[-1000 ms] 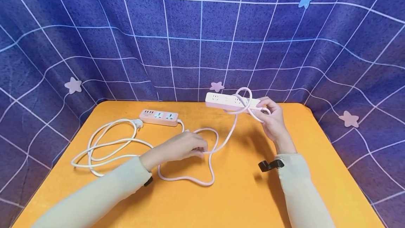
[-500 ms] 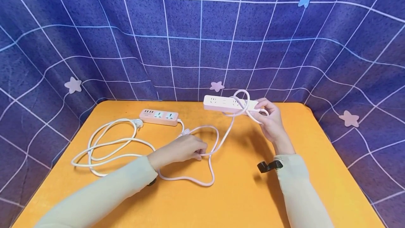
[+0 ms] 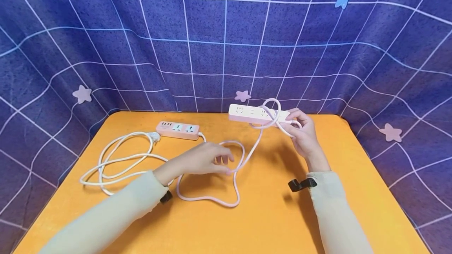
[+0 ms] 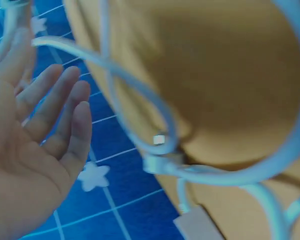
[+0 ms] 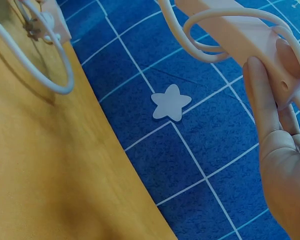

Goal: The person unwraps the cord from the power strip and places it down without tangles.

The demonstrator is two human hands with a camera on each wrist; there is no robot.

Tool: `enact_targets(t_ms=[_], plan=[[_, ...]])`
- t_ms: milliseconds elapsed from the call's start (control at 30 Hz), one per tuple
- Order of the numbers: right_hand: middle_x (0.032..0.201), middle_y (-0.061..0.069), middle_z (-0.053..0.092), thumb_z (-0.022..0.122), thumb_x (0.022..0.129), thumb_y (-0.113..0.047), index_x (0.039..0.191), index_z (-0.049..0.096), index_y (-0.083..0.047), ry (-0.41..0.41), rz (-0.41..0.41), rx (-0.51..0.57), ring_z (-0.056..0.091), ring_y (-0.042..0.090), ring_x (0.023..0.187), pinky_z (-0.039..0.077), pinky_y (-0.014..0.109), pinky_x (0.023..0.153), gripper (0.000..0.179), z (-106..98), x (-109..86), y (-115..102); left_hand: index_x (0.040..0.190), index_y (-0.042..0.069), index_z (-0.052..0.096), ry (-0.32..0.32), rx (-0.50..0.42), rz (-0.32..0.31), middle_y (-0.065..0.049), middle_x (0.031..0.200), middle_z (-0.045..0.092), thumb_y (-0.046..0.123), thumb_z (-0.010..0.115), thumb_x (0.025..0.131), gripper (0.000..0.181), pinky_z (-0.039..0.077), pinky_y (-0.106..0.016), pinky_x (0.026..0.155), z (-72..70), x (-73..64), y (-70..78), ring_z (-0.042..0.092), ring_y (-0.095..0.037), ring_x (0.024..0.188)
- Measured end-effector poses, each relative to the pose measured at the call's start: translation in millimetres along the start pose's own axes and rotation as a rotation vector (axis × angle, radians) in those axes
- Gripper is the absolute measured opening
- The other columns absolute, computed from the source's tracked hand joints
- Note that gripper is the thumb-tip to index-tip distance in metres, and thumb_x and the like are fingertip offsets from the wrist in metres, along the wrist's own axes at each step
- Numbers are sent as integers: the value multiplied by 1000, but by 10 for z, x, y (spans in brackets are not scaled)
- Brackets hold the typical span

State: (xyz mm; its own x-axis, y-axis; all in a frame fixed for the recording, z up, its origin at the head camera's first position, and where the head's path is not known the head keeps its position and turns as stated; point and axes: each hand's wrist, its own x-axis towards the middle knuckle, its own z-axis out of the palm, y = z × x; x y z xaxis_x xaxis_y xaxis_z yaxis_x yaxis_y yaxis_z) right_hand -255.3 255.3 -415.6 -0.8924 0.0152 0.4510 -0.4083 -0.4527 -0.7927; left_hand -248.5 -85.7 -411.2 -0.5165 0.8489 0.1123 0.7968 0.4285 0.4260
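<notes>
My right hand [image 3: 305,134] grips the right end of a white power strip [image 3: 243,113], held up above the table. Its pale pink cord [image 3: 255,147] loops around the strip's right half and runs down to the tabletop. In the right wrist view, fingers and thumb close around the strip's pinkish body [image 5: 240,37] near the cord outlet. My left hand [image 3: 206,160] hovers over the cord's lower loop, fingers spread and relaxed. The left wrist view shows the left palm [image 4: 30,150] bare, the cord [image 4: 65,47] right at the thumb tip. A plug [image 4: 162,164] lies beyond that hand.
A pink power strip [image 3: 177,130] with USB ports lies at the table's back left. Its white cord [image 3: 102,167] is coiled loosely, ending in a plug [image 3: 154,136]. A blue grid-patterned curtain [image 3: 226,50] with star shapes surrounds the orange table [image 3: 268,214].
My left hand's fingers have uncurled from the cord and spread apart. The right hand keeps its hold on the white power strip, which dipped slightly and rose again.
</notes>
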Motion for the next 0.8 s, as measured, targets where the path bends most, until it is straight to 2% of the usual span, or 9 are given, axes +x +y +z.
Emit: enact_targets(t_ms=[133, 233, 333, 600, 800], plan=[[110, 4, 62, 53, 81, 32, 89, 69, -5, -1, -2, 4, 68, 15, 94, 63, 26, 79, 41, -12, 0, -2, 118, 21, 74, 157, -53, -60, 12, 94, 73, 41, 75, 99, 28, 60, -33, 79, -121, 56, 157, 68, -8, 86], [110, 4, 62, 53, 81, 32, 89, 69, -5, 1, -7, 4, 68, 15, 95, 63, 27, 79, 42, -16, 3, 0, 115, 22, 75, 273, -102, -129, 13, 92, 72, 41, 74, 101, 24, 59, -30, 78, -183, 101, 275, 66, -4, 84], [111, 4, 63, 53, 81, 32, 89, 69, -5, 5, -13, 2, 68, 15, 95, 63, 26, 79, 42, -14, 6, 1, 112, 22, 74, 335, -136, -179, 14, 92, 72, 41, 74, 100, 23, 58, -28, 78, -216, 142, 372, 66, -4, 83], [111, 5, 62, 69, 83, 25, 90, 69, -5, -3, -15, 3, 69, 16, 97, 64, 30, 80, 31, -16, 0, 0, 113, 19, 75, 379, -191, -246, 11, 92, 75, 41, 77, 98, 27, 57, -27, 80, -160, 299, 497, 67, -5, 84], [112, 5, 62, 72, 83, 23, 90, 69, -5, -11, -6, 7, 69, 17, 97, 64, 30, 82, 29, -18, 3, 10, 114, 17, 76, 344, -234, -287, 11, 93, 76, 40, 79, 97, 29, 57, -26, 81, -69, 418, 541, 69, -4, 84]])
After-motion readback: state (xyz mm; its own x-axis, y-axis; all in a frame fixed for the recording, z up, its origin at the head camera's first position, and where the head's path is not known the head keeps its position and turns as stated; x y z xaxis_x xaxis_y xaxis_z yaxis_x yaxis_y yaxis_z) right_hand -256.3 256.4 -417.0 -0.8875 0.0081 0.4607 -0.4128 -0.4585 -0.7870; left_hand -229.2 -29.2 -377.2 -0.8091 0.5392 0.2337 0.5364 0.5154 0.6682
